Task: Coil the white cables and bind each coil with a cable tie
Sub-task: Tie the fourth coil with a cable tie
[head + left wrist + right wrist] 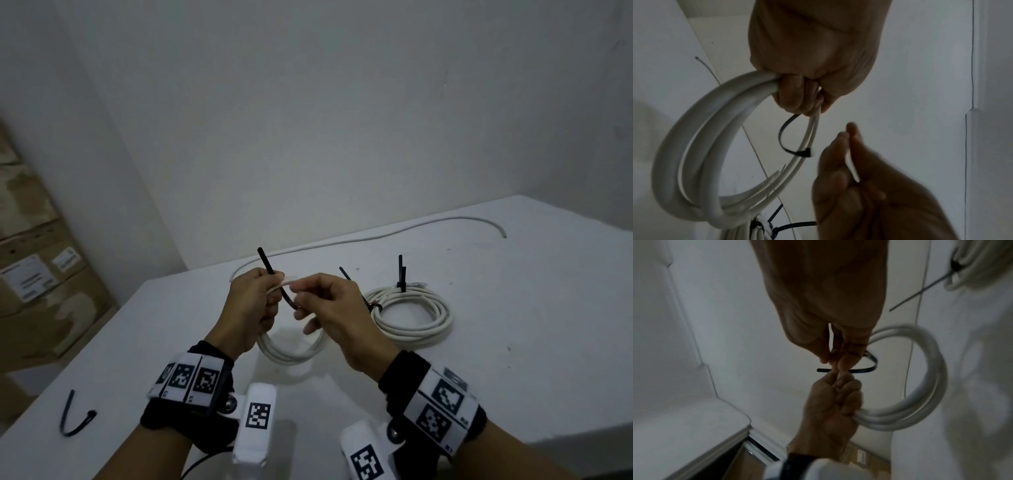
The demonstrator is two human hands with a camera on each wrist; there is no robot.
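Observation:
A white cable coil [291, 353] hangs over the table from my left hand [265, 298], whose fingers curl round its top strands [705, 138]. The same hand holds a black cable tie [265, 262]; its tail sticks up past the knuckles and its head [804, 152] loops below the fingers. My right hand [305, 291] pinches the coil's white cable end [852, 167] right beside the left hand. In the right wrist view the fingertips of both hands meet at the tie [861, 369], with the coil [920, 386] behind.
A second white coil [411, 315], bound with two black ties [400, 274], lies on the white table [513, 359] to the right. A loose white cable [376, 234] runs along the far edge. A spare black tie [73, 414] lies front left. Cardboard boxes [34, 274] stand left.

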